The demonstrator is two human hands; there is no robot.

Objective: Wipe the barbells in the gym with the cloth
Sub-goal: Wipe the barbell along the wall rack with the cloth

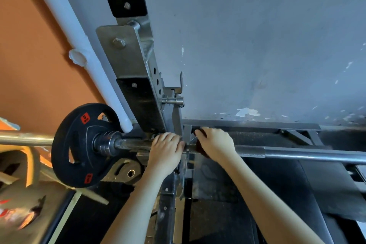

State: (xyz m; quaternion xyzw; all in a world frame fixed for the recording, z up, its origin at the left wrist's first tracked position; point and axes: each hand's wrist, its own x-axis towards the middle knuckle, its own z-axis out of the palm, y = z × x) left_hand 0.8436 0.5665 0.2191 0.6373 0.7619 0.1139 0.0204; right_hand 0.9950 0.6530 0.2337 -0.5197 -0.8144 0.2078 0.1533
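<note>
Orange wall (29, 69) and white pipe (79, 45) are sitting far left, not in play. Black plate (79, 144) is riding on the sleeve of the barbell (297, 154), tight against the collar, so that end is carrying load and probably damping any roll. Second plate (122, 170) is lying on the floor just below it. Barbell is lying across the view, resting in a bracket of the rack (136, 61) between the two hands, which is why it's sitting at working height with nobody lifting it. Left hand (166, 147) is wrapping over the bar just left of the bracket, fingers curled round the shaft. My read: it's bracing against twist and slide, not wiping. Right hand (215, 142) is clamping a dark cloth (202, 153) round the bar just right of the bracket, with cloth showing at the fingertips and under the palm. Cloth is sitting near the inner end of the knurled section, so the wipe seems to be working the stretch next to the bracket. Cannot tell whether the long shaft running off right is done. Full wrap-round grip makes sense, since it's covering the whole circumference per pass.
</note>
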